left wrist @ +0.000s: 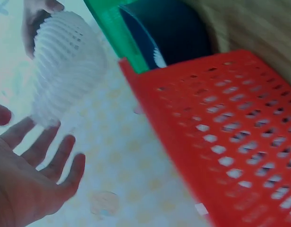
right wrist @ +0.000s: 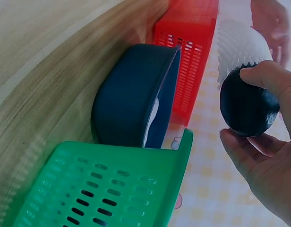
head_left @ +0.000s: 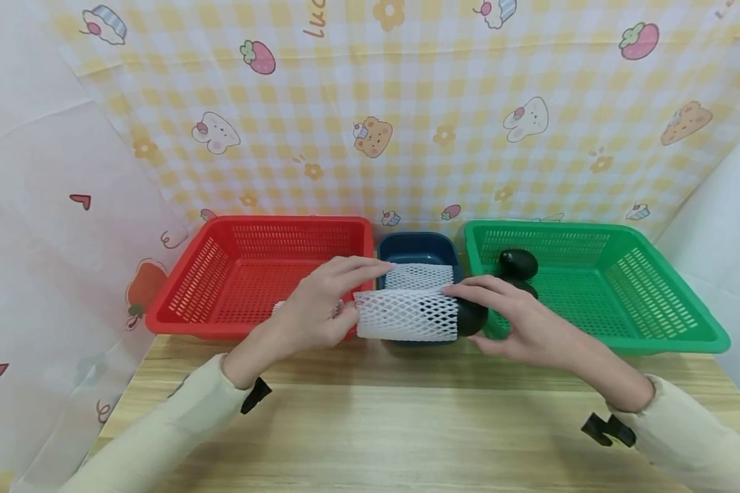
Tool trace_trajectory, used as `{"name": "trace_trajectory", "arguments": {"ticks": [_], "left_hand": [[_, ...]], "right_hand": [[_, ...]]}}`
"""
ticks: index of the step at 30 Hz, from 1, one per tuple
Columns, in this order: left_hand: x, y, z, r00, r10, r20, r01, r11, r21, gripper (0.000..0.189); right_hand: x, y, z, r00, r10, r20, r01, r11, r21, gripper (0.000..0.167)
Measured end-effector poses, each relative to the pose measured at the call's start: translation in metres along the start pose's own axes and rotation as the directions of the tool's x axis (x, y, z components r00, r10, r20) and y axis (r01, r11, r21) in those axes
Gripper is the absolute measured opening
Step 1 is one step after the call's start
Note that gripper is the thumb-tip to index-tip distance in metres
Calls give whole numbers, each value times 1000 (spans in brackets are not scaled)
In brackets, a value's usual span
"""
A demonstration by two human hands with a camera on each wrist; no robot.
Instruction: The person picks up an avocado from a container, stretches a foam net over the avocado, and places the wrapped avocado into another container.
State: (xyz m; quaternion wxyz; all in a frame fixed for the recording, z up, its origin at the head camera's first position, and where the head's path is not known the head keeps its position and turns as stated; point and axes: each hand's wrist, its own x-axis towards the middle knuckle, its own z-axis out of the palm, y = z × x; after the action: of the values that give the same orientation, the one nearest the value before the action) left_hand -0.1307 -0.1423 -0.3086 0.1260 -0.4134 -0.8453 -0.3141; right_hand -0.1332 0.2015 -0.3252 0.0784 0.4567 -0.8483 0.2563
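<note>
A smooth, dark egg-shaped fruit (right wrist: 244, 106) is partly inside a white foam net sleeve (head_left: 407, 316), its right end bare. My right hand (head_left: 521, 322) pinches that bare end between thumb and fingers. At the sleeve's left end is my left hand (head_left: 321, 301), fingers spread and fingertips touching the netting in the left wrist view. Sleeve and fruit are held above the front of a dark blue basin (head_left: 416, 241). More white foam netting (head_left: 419, 275) shows in the basin, partly hidden behind the held sleeve.
To the left stands a red basket (head_left: 259, 220), with a bit of white netting (head_left: 277, 308) showing beside my left hand. A green basket (head_left: 654, 274) on the right holds dark fruits (head_left: 518, 263). All stand on a wooden table (head_left: 407, 438) before a patterned cloth (head_left: 321, 137).
</note>
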Motion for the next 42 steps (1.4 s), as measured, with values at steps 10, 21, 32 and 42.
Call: {"name": "trace_trajectory", "arguments": {"ticks": [10,21,32,42], "left_hand": [[20,31,21,987,96,132,-129,953,274,71],[30,29,32,989,68,135,-88,984,152,66],[26,29,29,993,31,118,-41,995,88,58],[26,28,28,993,32,110,-38,998,55,55]], "right_hand": [[5,-4,5,1000,-10,-6,10,998,58,82],[7,-9,10,1000,-11,4,10,992,128,81],[4,-12,11,998,53,-17,-51,990,129,93],[0,-11,13,998,35,-55,-27,988,152,83]]}}
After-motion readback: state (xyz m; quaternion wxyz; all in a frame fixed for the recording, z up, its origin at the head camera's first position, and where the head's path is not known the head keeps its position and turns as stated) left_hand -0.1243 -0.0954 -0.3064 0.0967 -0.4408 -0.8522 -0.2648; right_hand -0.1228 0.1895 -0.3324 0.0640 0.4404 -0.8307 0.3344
